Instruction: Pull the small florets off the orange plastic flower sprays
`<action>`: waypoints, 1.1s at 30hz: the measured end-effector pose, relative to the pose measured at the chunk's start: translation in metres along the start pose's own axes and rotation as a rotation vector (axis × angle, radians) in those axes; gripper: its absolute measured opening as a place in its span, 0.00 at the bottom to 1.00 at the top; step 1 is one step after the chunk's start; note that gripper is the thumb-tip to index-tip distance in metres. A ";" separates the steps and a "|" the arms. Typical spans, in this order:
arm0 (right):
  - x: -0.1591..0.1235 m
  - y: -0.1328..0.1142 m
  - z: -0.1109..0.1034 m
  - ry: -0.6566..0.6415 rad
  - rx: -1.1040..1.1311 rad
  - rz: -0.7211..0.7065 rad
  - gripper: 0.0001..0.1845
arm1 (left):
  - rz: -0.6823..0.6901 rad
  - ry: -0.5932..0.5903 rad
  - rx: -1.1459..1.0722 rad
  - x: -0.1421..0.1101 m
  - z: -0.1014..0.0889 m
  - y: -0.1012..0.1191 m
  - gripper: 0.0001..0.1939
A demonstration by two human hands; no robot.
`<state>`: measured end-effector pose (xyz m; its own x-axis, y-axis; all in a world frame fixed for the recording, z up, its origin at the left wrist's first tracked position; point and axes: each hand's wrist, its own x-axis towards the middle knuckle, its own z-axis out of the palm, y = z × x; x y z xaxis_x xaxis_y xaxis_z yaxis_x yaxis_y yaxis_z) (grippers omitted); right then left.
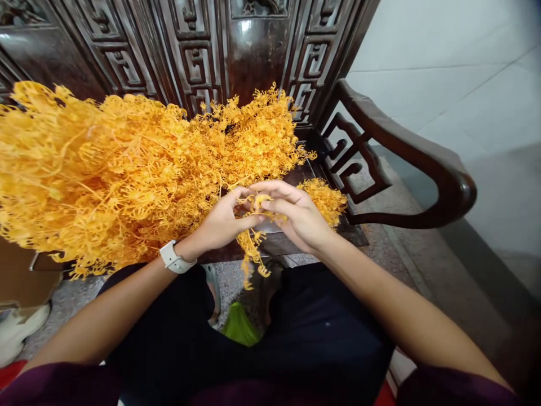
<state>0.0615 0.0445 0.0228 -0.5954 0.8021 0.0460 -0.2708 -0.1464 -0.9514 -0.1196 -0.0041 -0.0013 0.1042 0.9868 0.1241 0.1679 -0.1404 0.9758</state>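
Close together above the bench's front edge, both my hands hold one small yellow sprig [252,248], whose curly tips dangle below them. My left hand [226,220], with a white watch strap on its wrist, pinches the sprig's upper part. My right hand [298,211] has thumb and fingers closed on the same sprig from the right. Behind and left of them spreads a large heap of yellow curly plastic-looking sprigs [139,163]. A smaller yellow pile [324,200] lies just right of my right hand.
The dark carved wooden bench [257,62] has a tall back and a curved armrest [422,152] at the right. A brown cardboard box [21,276] stands at lower left. Something bright green [240,325] is on the floor between my legs. A pale wall [443,56] rises at right.
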 end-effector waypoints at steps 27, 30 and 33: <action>0.018 0.016 -0.012 0.332 -0.654 -0.387 0.05 | 0.351 -0.060 0.835 -0.003 -0.007 0.017 0.19; 0.033 0.016 -0.028 0.375 -0.645 -0.351 0.06 | 0.420 -0.048 0.944 -0.009 -0.006 0.021 0.20; 0.051 0.010 -0.071 0.599 -0.813 -0.417 0.07 | 0.420 -0.158 0.905 -0.019 -0.002 0.033 0.21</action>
<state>0.0818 0.1254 -0.0060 -0.0485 0.8841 0.4649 0.3456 0.4515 -0.8226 -0.1181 -0.0278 0.0289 0.4436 0.8307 0.3364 0.7617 -0.5472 0.3470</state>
